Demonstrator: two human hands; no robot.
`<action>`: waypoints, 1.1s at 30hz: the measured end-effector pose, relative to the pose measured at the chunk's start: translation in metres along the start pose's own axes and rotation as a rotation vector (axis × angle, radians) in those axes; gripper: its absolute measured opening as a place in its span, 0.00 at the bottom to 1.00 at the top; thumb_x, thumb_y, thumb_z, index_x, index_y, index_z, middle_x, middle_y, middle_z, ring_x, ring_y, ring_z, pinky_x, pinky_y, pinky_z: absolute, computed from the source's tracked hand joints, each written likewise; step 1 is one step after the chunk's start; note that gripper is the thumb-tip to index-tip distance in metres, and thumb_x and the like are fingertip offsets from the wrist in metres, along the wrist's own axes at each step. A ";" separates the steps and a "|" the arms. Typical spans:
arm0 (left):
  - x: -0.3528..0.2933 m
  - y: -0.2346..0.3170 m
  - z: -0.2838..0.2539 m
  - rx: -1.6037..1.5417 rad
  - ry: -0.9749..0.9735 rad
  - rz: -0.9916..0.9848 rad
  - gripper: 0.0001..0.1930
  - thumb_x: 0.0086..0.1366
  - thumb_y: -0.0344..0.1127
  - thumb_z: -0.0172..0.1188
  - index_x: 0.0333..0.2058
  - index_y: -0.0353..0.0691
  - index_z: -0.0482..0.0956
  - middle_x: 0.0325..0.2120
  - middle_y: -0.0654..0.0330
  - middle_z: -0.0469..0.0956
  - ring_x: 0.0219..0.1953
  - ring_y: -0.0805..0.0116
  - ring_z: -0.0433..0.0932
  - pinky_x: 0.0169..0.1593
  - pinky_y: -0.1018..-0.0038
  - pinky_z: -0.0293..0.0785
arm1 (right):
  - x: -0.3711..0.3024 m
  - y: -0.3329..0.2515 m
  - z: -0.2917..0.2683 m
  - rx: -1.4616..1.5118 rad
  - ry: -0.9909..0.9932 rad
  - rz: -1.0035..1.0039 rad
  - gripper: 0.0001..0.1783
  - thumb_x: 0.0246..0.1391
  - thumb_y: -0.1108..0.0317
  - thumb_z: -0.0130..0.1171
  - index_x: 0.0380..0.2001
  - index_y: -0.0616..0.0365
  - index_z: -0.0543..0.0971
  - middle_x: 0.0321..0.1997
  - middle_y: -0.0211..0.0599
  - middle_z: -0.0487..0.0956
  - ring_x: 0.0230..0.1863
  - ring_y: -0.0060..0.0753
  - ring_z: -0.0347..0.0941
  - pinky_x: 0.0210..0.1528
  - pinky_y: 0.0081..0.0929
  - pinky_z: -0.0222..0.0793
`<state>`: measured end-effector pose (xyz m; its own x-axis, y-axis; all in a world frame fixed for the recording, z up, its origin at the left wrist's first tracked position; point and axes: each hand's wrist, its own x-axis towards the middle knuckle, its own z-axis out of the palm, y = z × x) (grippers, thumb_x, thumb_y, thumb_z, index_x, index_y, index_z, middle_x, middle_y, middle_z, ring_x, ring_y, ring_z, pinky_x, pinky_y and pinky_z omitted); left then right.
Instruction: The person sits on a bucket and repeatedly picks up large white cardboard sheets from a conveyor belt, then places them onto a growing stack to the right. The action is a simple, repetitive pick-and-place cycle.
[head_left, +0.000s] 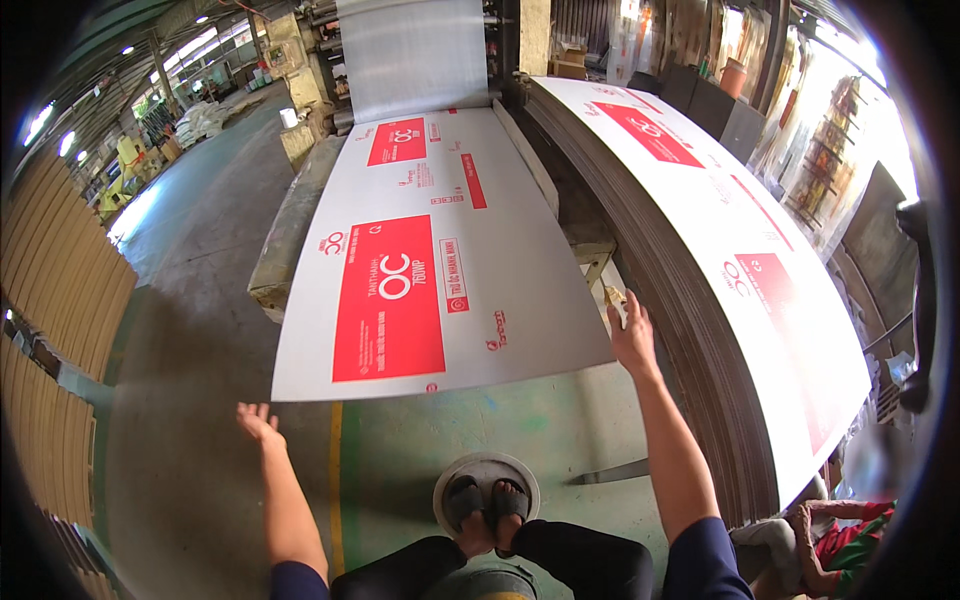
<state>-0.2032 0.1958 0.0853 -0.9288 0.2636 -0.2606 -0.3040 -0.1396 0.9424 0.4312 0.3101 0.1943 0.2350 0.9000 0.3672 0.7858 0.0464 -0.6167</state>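
Observation:
A large white cardboard sheet (530,270) with red printed blocks comes out of a machine toward me, its near edge level with my hands. My left hand (260,422) is just off the sheet's near left corner, fingers stretched out, with nothing in it. Beside the near right corner my right hand (632,338) is raised with its fingers apart; it also holds nothing. Whether its thumb side brushes the sheet's edge I cannot tell.
A tall stack of similar printed sheets (740,215) curves along my right. The printing machine's roller (412,55) stands ahead. Stacked brown board (65,260) lines the left. A person (835,545) sits at the lower right. My feet rest on a round pedestal (440,500).

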 end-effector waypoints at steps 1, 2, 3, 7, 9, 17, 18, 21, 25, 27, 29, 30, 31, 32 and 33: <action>-0.015 -0.013 -0.016 0.057 -0.187 -0.062 0.22 0.65 0.55 0.46 0.50 0.46 0.67 0.45 0.61 0.72 0.47 0.63 0.73 0.48 0.60 0.66 | -0.006 -0.007 -0.023 -0.001 0.064 -0.196 0.24 0.59 0.61 0.54 0.57 0.58 0.68 0.53 0.54 0.72 0.53 0.55 0.70 0.53 0.42 0.68; -0.036 -0.027 -0.034 0.304 -0.379 -0.023 0.16 0.65 0.52 0.46 0.41 0.48 0.70 0.34 0.65 0.73 0.35 0.70 0.75 0.37 0.69 0.68 | -0.019 -0.008 -0.054 0.020 0.063 -0.326 0.19 0.56 0.65 0.57 0.50 0.60 0.75 0.50 0.48 0.75 0.53 0.52 0.71 0.55 0.41 0.67; -0.060 -0.040 -0.056 0.452 -0.608 0.058 0.10 0.64 0.44 0.48 0.35 0.47 0.73 0.26 0.67 0.73 0.27 0.74 0.74 0.29 0.78 0.67 | -0.035 -0.006 -0.085 -0.144 0.092 -0.401 0.17 0.52 0.68 0.60 0.46 0.60 0.78 0.48 0.45 0.77 0.52 0.48 0.72 0.55 0.39 0.67; -0.182 -0.082 -0.146 0.555 -0.825 -0.294 0.10 0.57 0.31 0.53 0.39 0.40 0.76 0.30 0.61 0.79 0.29 0.72 0.79 0.28 0.78 0.72 | -0.123 0.053 -0.215 -0.547 0.152 -0.038 0.32 0.43 0.69 0.64 0.55 0.55 0.71 0.60 0.46 0.68 0.62 0.48 0.62 0.64 0.45 0.55; -0.241 -0.094 -0.189 0.551 -0.957 -0.366 0.12 0.63 0.33 0.57 0.45 0.39 0.74 0.34 0.58 0.81 0.33 0.70 0.81 0.34 0.77 0.75 | -0.174 0.100 -0.254 -0.825 0.075 0.233 0.36 0.48 0.64 0.62 0.61 0.57 0.63 0.65 0.47 0.63 0.65 0.51 0.58 0.68 0.49 0.47; -0.351 -0.110 -0.193 0.505 -1.308 -0.461 0.13 0.67 0.32 0.53 0.49 0.38 0.73 0.40 0.58 0.80 0.38 0.72 0.80 0.39 0.79 0.72 | -0.207 0.190 -0.241 -0.703 0.093 -0.039 0.25 0.52 0.74 0.53 0.56 0.65 0.69 0.61 0.51 0.69 0.65 0.46 0.61 0.71 0.49 0.42; -0.355 -0.109 -0.188 0.505 -1.356 -0.442 0.13 0.67 0.33 0.53 0.49 0.37 0.73 0.40 0.58 0.80 0.39 0.72 0.79 0.39 0.79 0.72 | -0.196 0.188 -0.241 -0.709 -0.005 -0.007 0.24 0.52 0.74 0.52 0.54 0.65 0.70 0.58 0.52 0.71 0.62 0.47 0.65 0.67 0.47 0.50; -0.361 -0.103 -0.182 0.504 -1.434 -0.355 0.14 0.67 0.33 0.54 0.49 0.36 0.73 0.40 0.59 0.80 0.39 0.72 0.79 0.40 0.79 0.71 | -0.166 0.177 -0.247 -0.790 -0.136 -0.050 0.19 0.54 0.72 0.50 0.50 0.65 0.72 0.49 0.52 0.76 0.51 0.47 0.74 0.52 0.42 0.69; -0.373 -0.092 -0.175 0.468 -1.450 -0.347 0.16 0.67 0.34 0.54 0.51 0.34 0.71 0.40 0.57 0.79 0.41 0.69 0.79 0.45 0.75 0.74 | -0.144 0.157 -0.257 -0.946 -0.173 -0.189 0.13 0.55 0.71 0.49 0.43 0.63 0.74 0.37 0.45 0.78 0.39 0.44 0.78 0.37 0.38 0.76; -0.394 -0.085 -0.150 0.392 -1.510 -0.420 0.16 0.67 0.33 0.54 0.51 0.33 0.71 0.41 0.56 0.79 0.41 0.69 0.79 0.46 0.74 0.74 | -0.140 0.133 -0.254 -0.974 -0.095 -0.270 0.11 0.54 0.71 0.49 0.40 0.60 0.74 0.32 0.40 0.78 0.36 0.42 0.79 0.34 0.37 0.76; -0.428 -0.077 -0.106 0.232 -1.605 -0.440 0.20 0.68 0.39 0.55 0.53 0.33 0.69 0.43 0.54 0.78 0.42 0.68 0.79 0.48 0.72 0.75 | -0.154 0.091 -0.234 -0.947 -0.076 -0.592 0.13 0.50 0.68 0.53 0.41 0.55 0.74 0.30 0.35 0.77 0.32 0.35 0.76 0.33 0.31 0.74; -0.447 -0.072 -0.079 0.153 -1.653 -0.513 0.22 0.67 0.43 0.55 0.53 0.34 0.69 0.44 0.54 0.77 0.42 0.68 0.78 0.48 0.72 0.75 | -0.166 0.064 -0.220 -0.933 -0.001 -0.779 0.10 0.48 0.67 0.54 0.36 0.53 0.75 0.28 0.32 0.76 0.30 0.33 0.75 0.32 0.30 0.73; -0.466 -0.066 -0.051 0.123 -1.668 -0.615 0.23 0.67 0.46 0.56 0.53 0.35 0.69 0.44 0.54 0.76 0.42 0.68 0.78 0.48 0.72 0.75 | -0.178 0.036 -0.204 -0.794 0.034 -0.862 0.11 0.46 0.66 0.56 0.36 0.53 0.75 0.27 0.31 0.75 0.29 0.32 0.75 0.32 0.30 0.72; -0.484 -0.060 -0.029 0.060 -1.715 -0.780 0.24 0.66 0.47 0.56 0.52 0.35 0.70 0.43 0.54 0.77 0.41 0.69 0.78 0.48 0.72 0.76 | -0.198 0.012 -0.192 -0.646 -0.065 -0.819 0.13 0.45 0.66 0.57 0.36 0.54 0.74 0.27 0.31 0.75 0.28 0.32 0.74 0.34 0.32 0.72; -0.496 -0.055 -0.011 -0.019 -1.762 -0.945 0.24 0.65 0.49 0.57 0.51 0.35 0.70 0.42 0.54 0.77 0.40 0.69 0.78 0.47 0.71 0.76 | -0.219 -0.010 -0.176 -0.597 -0.131 -0.782 0.10 0.49 0.61 0.61 0.32 0.53 0.76 0.22 0.32 0.78 0.26 0.33 0.78 0.32 0.32 0.74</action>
<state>0.2718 0.0628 0.1603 0.6845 0.7197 -0.1163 -0.4948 0.5757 0.6510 0.4729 0.0365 0.2427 -0.5091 0.7517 0.4192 0.8605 0.4540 0.2310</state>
